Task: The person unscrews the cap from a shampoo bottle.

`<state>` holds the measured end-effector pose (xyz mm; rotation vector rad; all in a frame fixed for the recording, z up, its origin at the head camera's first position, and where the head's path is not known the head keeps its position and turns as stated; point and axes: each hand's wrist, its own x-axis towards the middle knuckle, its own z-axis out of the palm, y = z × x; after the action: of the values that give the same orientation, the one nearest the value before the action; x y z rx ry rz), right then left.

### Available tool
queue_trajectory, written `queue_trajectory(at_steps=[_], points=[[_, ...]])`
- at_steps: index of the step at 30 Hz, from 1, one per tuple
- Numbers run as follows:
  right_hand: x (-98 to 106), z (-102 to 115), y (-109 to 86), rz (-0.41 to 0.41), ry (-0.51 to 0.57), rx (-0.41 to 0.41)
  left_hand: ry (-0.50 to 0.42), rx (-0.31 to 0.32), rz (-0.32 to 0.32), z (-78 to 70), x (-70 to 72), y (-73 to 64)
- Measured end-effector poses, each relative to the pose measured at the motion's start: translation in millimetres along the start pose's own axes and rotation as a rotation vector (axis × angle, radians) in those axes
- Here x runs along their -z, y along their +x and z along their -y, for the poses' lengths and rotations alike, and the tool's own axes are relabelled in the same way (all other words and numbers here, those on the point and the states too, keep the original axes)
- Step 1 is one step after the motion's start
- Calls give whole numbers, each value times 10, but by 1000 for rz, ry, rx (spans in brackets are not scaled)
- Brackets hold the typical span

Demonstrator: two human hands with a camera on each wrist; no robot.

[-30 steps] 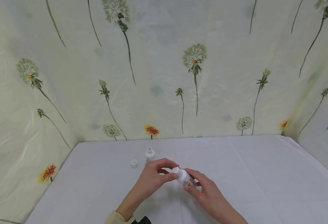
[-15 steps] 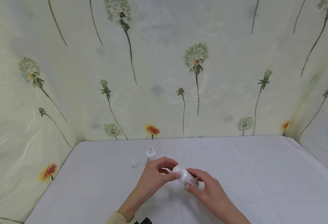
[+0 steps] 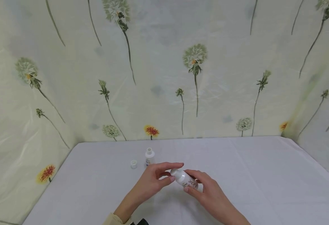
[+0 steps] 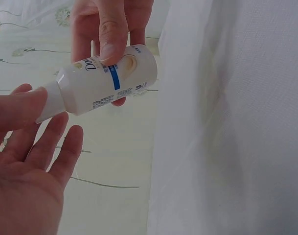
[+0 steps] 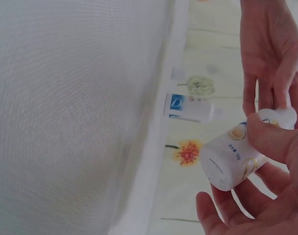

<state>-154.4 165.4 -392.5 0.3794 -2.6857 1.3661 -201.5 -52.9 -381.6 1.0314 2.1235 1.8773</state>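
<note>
My right hand [image 3: 210,192] grips a small white bottle [image 3: 185,179] around its body, tilted with its neck toward the left hand. Printed lettering and a blue stripe show on its label in the left wrist view. At the neck end sits a white cap [image 4: 53,101]. My left hand [image 3: 151,179] has its thumb and fingers around that cap, the thumb on its near side and the index finger stretched over the top. A second white bottle [image 3: 149,157] stands upright behind the left hand, its mouth uncovered. Left of it, a loose white cap [image 3: 134,164] lies on the table.
A white cloth covers the table [image 3: 251,181]. Curtains printed with dandelions [image 3: 159,68] hang at the back and both sides, close to the table's edges. A pale sleeve [image 3: 115,219] shows at the left wrist.
The left thumb has slid left and the index finger has stretched right across the cap, widening the gap between them. The bottle stays in the right hand, nearly in place.
</note>
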Motion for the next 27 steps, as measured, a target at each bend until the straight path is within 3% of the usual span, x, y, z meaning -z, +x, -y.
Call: queue_trajectory(at_steps=[3, 17, 27], points=[[-7, 4, 0, 3, 5, -2, 12, -3, -1, 9, 4, -7], [-29, 43, -14, 23, 9, 6, 81, 146, -184, -12, -30, -7], [-45, 24, -32, 4, 3, -5, 91, 139, -204, -13, -72, 20]])
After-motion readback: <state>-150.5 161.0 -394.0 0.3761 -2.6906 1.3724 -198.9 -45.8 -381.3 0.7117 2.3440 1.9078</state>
